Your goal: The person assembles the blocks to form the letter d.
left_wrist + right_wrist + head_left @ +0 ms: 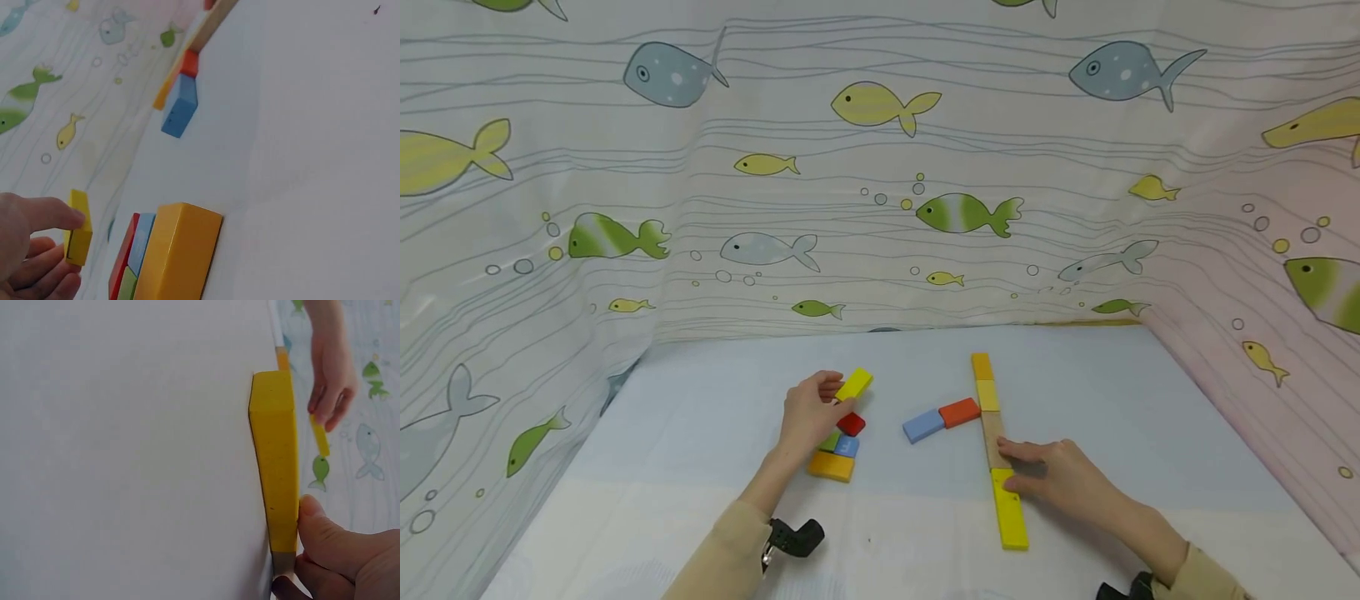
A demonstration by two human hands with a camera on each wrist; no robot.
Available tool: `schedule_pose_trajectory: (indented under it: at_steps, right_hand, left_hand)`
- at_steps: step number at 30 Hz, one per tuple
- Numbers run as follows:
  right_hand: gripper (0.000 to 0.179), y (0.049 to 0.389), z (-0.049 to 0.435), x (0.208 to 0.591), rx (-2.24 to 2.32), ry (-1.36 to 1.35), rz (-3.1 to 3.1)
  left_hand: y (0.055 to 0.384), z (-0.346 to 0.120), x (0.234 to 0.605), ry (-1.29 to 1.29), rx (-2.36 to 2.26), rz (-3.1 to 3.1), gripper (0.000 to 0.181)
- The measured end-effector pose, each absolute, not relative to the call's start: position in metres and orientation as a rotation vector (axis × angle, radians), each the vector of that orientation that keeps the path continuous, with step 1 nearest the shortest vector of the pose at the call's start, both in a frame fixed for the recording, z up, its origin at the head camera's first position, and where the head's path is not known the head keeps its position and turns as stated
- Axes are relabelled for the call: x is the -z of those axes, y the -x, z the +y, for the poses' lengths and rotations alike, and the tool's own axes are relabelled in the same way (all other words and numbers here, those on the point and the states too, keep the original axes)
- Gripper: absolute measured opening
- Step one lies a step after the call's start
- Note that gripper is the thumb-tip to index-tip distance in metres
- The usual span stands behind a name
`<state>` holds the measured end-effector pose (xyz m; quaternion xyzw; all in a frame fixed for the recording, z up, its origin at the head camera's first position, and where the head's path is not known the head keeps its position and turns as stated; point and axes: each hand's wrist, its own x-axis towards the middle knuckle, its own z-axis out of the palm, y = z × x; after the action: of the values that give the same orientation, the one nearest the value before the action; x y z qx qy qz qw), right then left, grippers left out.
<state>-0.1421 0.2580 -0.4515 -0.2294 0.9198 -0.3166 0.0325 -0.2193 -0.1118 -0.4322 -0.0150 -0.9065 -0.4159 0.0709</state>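
A small yellow block [856, 383] is pinched between thumb and fingers of my left hand [808, 412], raised over the table in the left wrist view. Below that hand lie a red block [852, 424], a green block [830, 442], a small blue block [847, 447] and an orange block [831, 467], grouped together. My right hand [1071, 483] rests along a straight row of blocks, thumb at the side of the long yellow block [1012, 525] and forefinger on the plain wooden block [991, 429]. Its other fingers are partly hidden.
Beyond the wooden block, a pale yellow block [987, 396] and an orange end block [981, 366] continue the row. A red-orange block [959, 412] and a longer blue block [923, 426] branch off leftward. A fish-print curtain [880, 183] hangs around the white table [917, 533].
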Motion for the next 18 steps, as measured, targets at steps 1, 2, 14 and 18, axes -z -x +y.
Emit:
schedule_pose_trajectory:
  at_steps: [1, 2, 14, 18]
  right_hand:
    - [0.057, 0.142, 0.258, 0.452, 0.97, 0.716, 2.83]
    - [0.057, 0.142, 0.258, 0.452, 0.968, 0.727, 2.829]
    - [0.058, 0.142, 0.259, 0.456, 0.94, 0.764, 2.85]
    - [0.058, 0.142, 0.259, 0.454, 0.922, 0.738, 2.855]
  left_hand:
    - [0.217, -0.112, 0.431, 0.049, 1.252, -2.725, 0.042]
    - [0.215, -0.112, 0.43, 0.055, 1.253, -2.724, 0.043]
    - [0.185, -0.107, 0.431, 0.154, 1.301, -2.73, 0.044]
    - [0.178, -0.104, 0.434, 0.211, 1.305, -2.725, 0.042]
